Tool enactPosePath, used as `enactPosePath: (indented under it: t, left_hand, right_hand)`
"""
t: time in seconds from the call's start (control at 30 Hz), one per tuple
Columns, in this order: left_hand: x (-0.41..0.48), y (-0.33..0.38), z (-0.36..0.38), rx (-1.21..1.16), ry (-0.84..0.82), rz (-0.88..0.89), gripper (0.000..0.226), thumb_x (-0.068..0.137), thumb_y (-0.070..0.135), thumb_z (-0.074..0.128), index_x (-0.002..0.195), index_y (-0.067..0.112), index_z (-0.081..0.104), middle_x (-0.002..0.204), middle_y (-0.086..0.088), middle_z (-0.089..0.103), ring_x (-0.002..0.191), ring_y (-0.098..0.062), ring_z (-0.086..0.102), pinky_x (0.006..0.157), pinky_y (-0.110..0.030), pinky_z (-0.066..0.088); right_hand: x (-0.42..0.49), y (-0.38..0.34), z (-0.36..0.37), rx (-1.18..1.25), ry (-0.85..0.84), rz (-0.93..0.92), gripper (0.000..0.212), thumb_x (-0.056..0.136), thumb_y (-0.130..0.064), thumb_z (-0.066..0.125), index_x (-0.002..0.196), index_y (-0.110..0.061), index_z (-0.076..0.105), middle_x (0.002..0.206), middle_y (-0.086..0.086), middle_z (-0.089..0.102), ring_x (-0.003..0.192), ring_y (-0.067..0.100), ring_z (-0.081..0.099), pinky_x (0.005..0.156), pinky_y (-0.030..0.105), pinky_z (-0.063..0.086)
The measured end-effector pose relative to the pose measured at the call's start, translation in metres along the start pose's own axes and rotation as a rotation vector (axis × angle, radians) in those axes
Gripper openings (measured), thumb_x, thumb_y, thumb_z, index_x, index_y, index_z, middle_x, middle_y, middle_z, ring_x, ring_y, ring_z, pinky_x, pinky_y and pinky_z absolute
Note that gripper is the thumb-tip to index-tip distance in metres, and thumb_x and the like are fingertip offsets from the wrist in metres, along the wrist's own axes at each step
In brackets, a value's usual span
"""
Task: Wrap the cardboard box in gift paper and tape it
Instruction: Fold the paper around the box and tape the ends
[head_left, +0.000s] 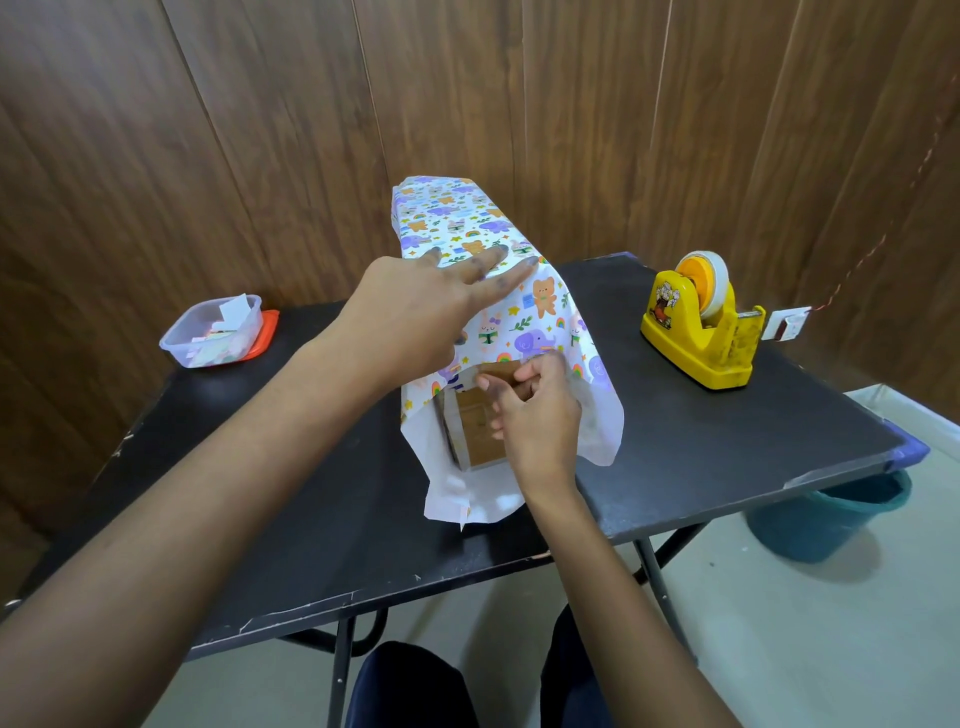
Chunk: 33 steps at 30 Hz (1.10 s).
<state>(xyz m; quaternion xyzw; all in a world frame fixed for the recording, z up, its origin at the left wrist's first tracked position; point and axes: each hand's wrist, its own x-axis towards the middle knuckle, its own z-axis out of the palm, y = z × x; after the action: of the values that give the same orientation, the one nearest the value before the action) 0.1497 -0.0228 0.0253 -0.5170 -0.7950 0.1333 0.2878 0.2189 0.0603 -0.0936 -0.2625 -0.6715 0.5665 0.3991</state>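
A long cardboard box (480, 431) lies on the black table (260, 519), its length running away from me. White gift paper (457, 213) printed with bears and elephants is draped over it. The near end stays uncovered, and the paper hangs loose around it. My left hand (415, 312) lies flat on top of the paper with the fingers spread and straight. My right hand (535, 410) is at the box's near end and pinches the paper's edge above the bare cardboard.
A yellow tape dispenser (701, 332) with a roll stands at the table's right. A clear plastic tub (213, 332) of paper scraps on an orange lid sits at the left. A teal bucket (831, 519) stands on the floor to the right. Wooden panels close the back.
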Motion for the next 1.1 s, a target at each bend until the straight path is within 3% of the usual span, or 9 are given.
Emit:
enactPosePath:
  t: [0.13, 0.3, 0.4, 0.53, 0.67, 0.8, 0.87, 0.97, 1.1]
  left_hand:
    - [0.000, 0.000, 0.001, -0.013, -0.003, -0.001, 0.083, 0.094, 0.026, 0.051, 0.143, 0.047, -0.013, 0.156, 0.019, 0.006, 0.129, -0.026, 0.043, 0.048, -0.022, 0.023]
    - [0.000, 0.000, 0.001, -0.012, 0.007, -0.001, 0.083, 0.093, 0.027, 0.051, 0.143, 0.047, -0.012, 0.156, 0.019, 0.007, 0.124, -0.023, 0.048, 0.047, -0.022, 0.021]
    - [0.001, 0.001, 0.000, 0.000, 0.005, -0.003, 0.083, 0.094, 0.027, 0.051, 0.143, 0.048, -0.012, 0.156, 0.020, 0.006, 0.127, -0.023, 0.046, 0.046, -0.022, 0.021]
    - [0.001, 0.000, -0.001, -0.020, 0.008, -0.006, 0.083, 0.093, 0.025, 0.051, 0.143, 0.049, -0.011, 0.155, 0.022, 0.006, 0.125, -0.020, 0.047, 0.046, -0.021, 0.022]
    - [0.001, 0.000, 0.000, -0.065, 0.022, -0.046, 0.085, 0.092, 0.019, 0.052, 0.143, 0.051, -0.008, 0.155, 0.023, 0.009, 0.118, -0.017, 0.050, 0.045, -0.022, 0.023]
    - [0.003, -0.004, 0.006, -0.107, 0.035, -0.075, 0.085, 0.090, 0.017, 0.054, 0.143, 0.051, -0.005, 0.154, 0.023, 0.013, 0.116, -0.017, 0.051, 0.046, -0.021, 0.025]
    - [0.002, -0.006, 0.005, -0.139, 0.049, -0.110, 0.081, 0.091, 0.024, 0.055, 0.143, 0.051, 0.000, 0.153, 0.025, 0.015, 0.121, -0.013, 0.049, 0.051, -0.021, 0.033]
    - [0.001, -0.008, -0.001, -0.228, 0.070, -0.242, 0.060, 0.093, 0.046, 0.049, 0.144, 0.046, 0.017, 0.149, 0.027, 0.024, 0.125, -0.008, 0.047, 0.063, -0.023, 0.036]
    - [-0.016, -0.017, 0.013, -0.339, 0.137, -0.360, 0.052, 0.090, 0.055, 0.045, 0.140, 0.046, 0.032, 0.144, 0.024, 0.038, 0.121, -0.014, 0.052, 0.074, -0.027, 0.041]
  right_hand:
    - [0.001, -0.003, -0.005, 0.065, -0.031, 0.035, 0.036, 0.083, -0.010, 0.069, 0.073, -0.019, 0.035, 0.061, 0.000, 0.054, 0.042, 0.013, 0.048, 0.041, 0.025, 0.046]
    - [0.003, -0.011, -0.001, 0.057, -0.020, 0.070, 0.045, 0.077, -0.026, 0.075, 0.069, -0.017, 0.032, 0.064, 0.001, 0.061, 0.049, 0.020, 0.052, 0.047, 0.029, 0.046]
    - [0.001, -0.011, -0.004, 0.090, -0.046, 0.097, 0.038, 0.082, -0.013, 0.069, 0.071, -0.015, 0.033, 0.055, -0.008, 0.061, 0.045, 0.017, 0.052, 0.044, 0.027, 0.045]
    - [-0.008, -0.023, -0.014, 0.094, -0.144, 0.103, 0.022, 0.087, -0.007, 0.063, 0.075, -0.010, 0.044, 0.062, -0.001, 0.059, 0.049, 0.018, 0.060, 0.049, 0.033, 0.052]
    - [-0.014, -0.057, -0.025, 0.064, -0.197, -0.080, 0.018, 0.090, -0.013, 0.059, 0.074, -0.013, 0.050, 0.067, 0.003, 0.062, 0.059, 0.016, 0.066, 0.053, 0.030, 0.055]
    - [0.005, -0.077, -0.040, -0.208, 0.093, -0.473, 0.011, 0.089, -0.013, 0.057, 0.078, -0.010, 0.057, 0.074, -0.002, 0.059, 0.076, 0.016, 0.054, 0.062, 0.026, 0.038]
    - [0.026, -0.077, -0.050, -0.334, 0.201, -0.533, 0.017, 0.091, -0.018, 0.054, 0.077, -0.009, 0.058, 0.076, -0.006, 0.055, 0.082, 0.014, 0.045, 0.061, 0.024, 0.025]
    - [0.066, -0.060, -0.066, -0.188, 0.139, -0.233, 0.035, 0.096, -0.025, 0.045, 0.071, -0.005, 0.060, 0.077, 0.004, 0.063, 0.080, 0.022, 0.053, 0.070, 0.030, 0.034]
    - [0.086, -0.003, -0.075, -0.108, -0.250, 0.430, 0.049, 0.098, -0.042, 0.038, 0.071, -0.009, 0.062, 0.066, 0.006, 0.064, 0.064, 0.021, 0.055, 0.073, 0.033, 0.042]
